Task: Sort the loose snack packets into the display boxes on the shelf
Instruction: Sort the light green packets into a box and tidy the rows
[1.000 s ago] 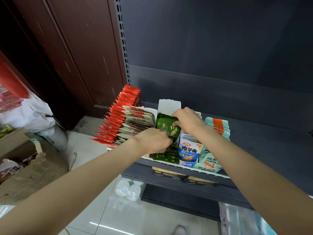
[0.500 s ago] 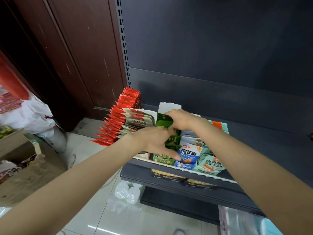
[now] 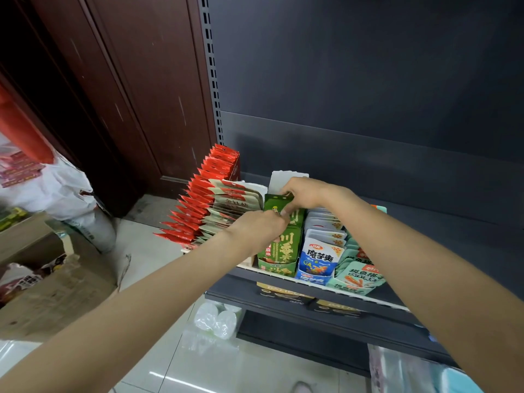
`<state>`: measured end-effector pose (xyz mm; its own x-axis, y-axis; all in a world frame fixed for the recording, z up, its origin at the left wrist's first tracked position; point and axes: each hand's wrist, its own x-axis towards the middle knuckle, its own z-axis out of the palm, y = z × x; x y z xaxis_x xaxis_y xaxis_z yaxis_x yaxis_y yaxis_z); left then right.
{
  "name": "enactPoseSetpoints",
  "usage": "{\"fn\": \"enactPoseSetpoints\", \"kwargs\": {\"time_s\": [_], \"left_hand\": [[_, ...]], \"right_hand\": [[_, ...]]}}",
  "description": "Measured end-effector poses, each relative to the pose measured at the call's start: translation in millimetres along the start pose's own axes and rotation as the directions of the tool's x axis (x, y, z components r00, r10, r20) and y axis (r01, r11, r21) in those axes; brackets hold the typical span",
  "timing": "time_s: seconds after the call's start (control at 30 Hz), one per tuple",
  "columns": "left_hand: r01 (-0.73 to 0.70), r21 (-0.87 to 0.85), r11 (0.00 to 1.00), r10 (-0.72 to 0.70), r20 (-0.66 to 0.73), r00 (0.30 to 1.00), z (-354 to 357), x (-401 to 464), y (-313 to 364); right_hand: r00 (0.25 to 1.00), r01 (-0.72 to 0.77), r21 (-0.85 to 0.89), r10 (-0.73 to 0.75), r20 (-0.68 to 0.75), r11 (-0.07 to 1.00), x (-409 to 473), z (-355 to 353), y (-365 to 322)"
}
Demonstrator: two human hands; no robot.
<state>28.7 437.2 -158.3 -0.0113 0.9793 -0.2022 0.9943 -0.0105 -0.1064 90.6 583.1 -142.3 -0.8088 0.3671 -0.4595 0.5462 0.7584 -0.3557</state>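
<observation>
Several display boxes stand side by side on the dark shelf (image 3: 326, 304). The green box (image 3: 279, 269) in the middle holds green snack packets (image 3: 285, 246) standing upright. My right hand (image 3: 307, 192) pinches the top edge of a green packet (image 3: 273, 204) at the back of that row. My left hand (image 3: 259, 228) is curled around the green packets just in front of it, covering part of the row. Left of them are beige packets (image 3: 238, 205) and red packets (image 3: 204, 199); to the right, a blue-and-white box (image 3: 319, 259) and a mint box (image 3: 358, 279).
A white cardboard flap (image 3: 280, 180) rises behind the green box. Cardboard cartons (image 3: 54, 296) and a white plastic bag (image 3: 54, 188) sit on the floor at left. Clear plastic cups (image 3: 218, 319) lie under the shelf. A dark wooden door (image 3: 136, 89) is beside the shelf upright.
Both hands have lifted and stood the green packets upright in their box; the front packet's face now shows. My right hand moved back to the row's rear top edge.
</observation>
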Motion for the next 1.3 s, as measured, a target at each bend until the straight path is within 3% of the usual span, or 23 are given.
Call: {"fn": "enactPoseSetpoints", "kwargs": {"time_s": [0.07,0.13,0.2,0.27,0.37,0.47,0.57,0.7,0.87,1.0,1.1,1.2,1.3], "left_hand": [[0.016,0.129,0.992,-0.009,-0.056,0.998,2,6,7],[0.081,0.191,0.978,-0.061,-0.105,0.993,2,10,13],[0.173,0.188,0.967,-0.142,-0.168,0.976,3,14,16],[0.232,0.17,0.958,-0.191,-0.226,0.955,7,18,15],[0.256,0.232,0.939,-0.203,-0.227,0.953,7,17,13],[0.182,0.287,0.941,-0.14,-0.161,0.977,12,14,11],[0.161,0.258,0.953,-0.128,-0.139,0.982,14,11,11],[0.15,0.221,0.964,-0.132,-0.094,0.987,14,7,12],[0.146,0.198,0.969,-0.127,-0.109,0.986,18,2,14],[0.135,0.201,0.97,-0.114,-0.11,0.987,22,-9,18],[0.158,0.193,0.969,-0.142,-0.091,0.986,19,-3,16],[0.184,0.171,0.968,-0.181,-0.031,0.983,13,7,18],[0.217,0.092,0.972,-0.217,-0.007,0.976,13,16,21]], "right_hand": [[1.0,-0.01,0.107,0.01,0.006,0.994,-4,-5,0],[0.994,0.018,0.24,0.008,-0.106,0.971,-7,-7,5],[0.947,0.024,0.22,0.048,-0.316,0.975,-7,-9,13],[0.913,0.001,0.139,0.056,-0.405,0.99,-6,-9,18],[0.905,-0.04,0.033,0.05,-0.422,0.999,-5,-7,21],[0.904,-0.04,-0.055,0.012,-0.428,0.998,-5,-8,20],[0.934,0.0,-0.134,-0.048,-0.354,0.991,-6,-15,14],[0.979,0.058,-0.091,-0.075,-0.192,0.994,-1,-18,9],[0.988,0.069,-0.114,-0.083,-0.131,0.991,5,-15,6],[0.997,0.066,0.023,-0.065,-0.045,0.998,3,-28,12],[0.999,0.047,-0.169,-0.046,0.01,0.984,8,-16,4],[0.995,0.031,-0.233,-0.051,-0.08,0.972,13,-11,-2],[0.934,0.045,0.006,-0.041,-0.354,0.999,4,-25,7]]}}
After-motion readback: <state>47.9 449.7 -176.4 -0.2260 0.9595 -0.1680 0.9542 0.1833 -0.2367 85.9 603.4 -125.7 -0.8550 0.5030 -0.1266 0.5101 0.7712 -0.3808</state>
